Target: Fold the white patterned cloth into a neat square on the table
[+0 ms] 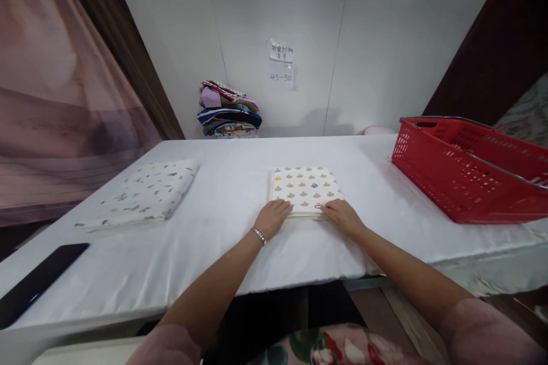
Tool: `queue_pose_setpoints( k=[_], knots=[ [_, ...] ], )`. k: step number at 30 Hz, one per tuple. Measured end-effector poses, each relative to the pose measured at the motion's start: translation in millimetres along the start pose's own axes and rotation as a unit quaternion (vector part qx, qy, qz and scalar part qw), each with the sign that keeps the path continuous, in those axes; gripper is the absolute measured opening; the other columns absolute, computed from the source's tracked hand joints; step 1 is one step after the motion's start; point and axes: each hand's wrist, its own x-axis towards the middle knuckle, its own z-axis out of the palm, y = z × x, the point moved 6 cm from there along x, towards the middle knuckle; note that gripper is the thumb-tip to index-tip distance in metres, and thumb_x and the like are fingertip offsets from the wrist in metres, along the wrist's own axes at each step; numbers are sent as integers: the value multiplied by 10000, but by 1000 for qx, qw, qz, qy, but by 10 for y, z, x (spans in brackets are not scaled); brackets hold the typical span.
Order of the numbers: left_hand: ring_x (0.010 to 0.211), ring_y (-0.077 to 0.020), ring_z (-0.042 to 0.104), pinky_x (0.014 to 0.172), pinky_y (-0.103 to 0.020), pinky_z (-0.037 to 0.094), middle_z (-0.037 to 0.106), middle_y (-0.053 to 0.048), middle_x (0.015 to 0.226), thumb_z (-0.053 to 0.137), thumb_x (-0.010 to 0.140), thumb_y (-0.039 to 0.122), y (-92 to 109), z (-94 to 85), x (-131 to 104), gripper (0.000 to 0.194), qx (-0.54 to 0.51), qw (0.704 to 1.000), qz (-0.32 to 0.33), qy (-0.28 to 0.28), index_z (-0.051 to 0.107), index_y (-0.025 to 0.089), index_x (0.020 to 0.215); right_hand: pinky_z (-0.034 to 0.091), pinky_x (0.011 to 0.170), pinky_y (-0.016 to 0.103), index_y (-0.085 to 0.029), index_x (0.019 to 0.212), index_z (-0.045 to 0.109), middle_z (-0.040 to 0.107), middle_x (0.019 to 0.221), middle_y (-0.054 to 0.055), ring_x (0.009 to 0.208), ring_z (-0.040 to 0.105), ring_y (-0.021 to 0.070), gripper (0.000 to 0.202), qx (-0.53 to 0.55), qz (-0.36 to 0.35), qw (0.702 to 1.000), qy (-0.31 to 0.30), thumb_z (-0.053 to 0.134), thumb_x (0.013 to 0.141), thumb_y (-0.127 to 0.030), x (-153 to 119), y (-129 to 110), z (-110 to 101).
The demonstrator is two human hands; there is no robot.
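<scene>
A neatly folded white cloth point(303, 185) printed with rows of small grey shapes lies flat on the white-covered table. A few yellow, blue and red motifs show among the grey ones. My left hand point(273, 218) rests on its near left corner, fingers laid over the fabric. Over the near right corner lies my right hand point(343, 218), its fingers extended beside the red motif. Both thumbs are mostly hidden. Further left, a second folded white cloth point(141, 191) with a grey leaf-like print lies apart from my hands.
A red plastic basket point(462, 182) with metal handles stands at the table's right. A black phone-like slab point(38, 282) lies at the left front edge. Several folded fabrics form a pile point(230, 114) against the back wall, left of paper signs point(281, 77). Curtains point(64, 85) hang at left.
</scene>
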Motion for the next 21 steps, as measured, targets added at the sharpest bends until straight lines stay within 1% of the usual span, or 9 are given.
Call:
queue_pose_setpoints(
  k=[4, 9, 12, 16, 18, 21],
  knots=[
    [1162, -195, 461, 979, -372, 340, 561, -54, 1215, 390, 845, 68, 20, -44, 21, 413, -5, 1000, 6, 4, 537, 241, 1189, 350, 678, 308, -244, 1147, 566, 622, 947, 59, 836, 511, 197, 307, 0, -1, 1000, 5, 371, 912, -211, 15, -7, 6],
    [1179, -206, 449, 964, -394, 353, 569, -46, 1210, 390, 855, 87, 11, -169, 98, 386, 9, 999, -5, 31, 570, 253, 1153, 358, 714, 307, -232, 1132, 566, 621, 992, 61, 862, 511, 190, 297, 4, -8, 1000, 21, 369, 912, -201, 84, -67, 20],
    [1169, -204, 453, 935, -391, 375, 581, -29, 1196, 389, 859, 90, 39, -164, 70, 375, 48, 998, 22, 39, 579, 253, 1139, 364, 723, 308, -205, 1113, 572, 617, 995, 73, 868, 505, 190, 281, 11, -8, 1000, 27, 395, 898, -178, 100, -102, 38],
    [1068, -178, 513, 895, -357, 397, 597, -24, 1170, 375, 863, 79, 76, -107, -30, 387, 79, 994, 61, 49, 556, 231, 1170, 370, 736, 310, -200, 1143, 554, 605, 1027, 82, 896, 498, 194, 298, 13, -18, 1000, 17, 406, 887, -164, 78, -129, 74],
    [1049, -167, 519, 898, -347, 392, 600, -22, 1164, 379, 859, 72, 70, -112, -39, 398, 83, 993, 62, 52, 550, 239, 1177, 372, 736, 312, -205, 1143, 555, 604, 1030, 83, 898, 498, 195, 300, 14, -20, 1000, 13, 404, 887, -166, 80, -129, 77],
    [1075, -177, 505, 911, -359, 375, 605, -14, 1156, 388, 854, 72, 33, -175, 18, 394, 88, 994, 42, 57, 573, 258, 1147, 375, 737, 313, -206, 1123, 568, 606, 1024, 83, 886, 500, 194, 288, 17, -21, 999, 16, 401, 890, -175, 113, -143, 60]
  ],
)
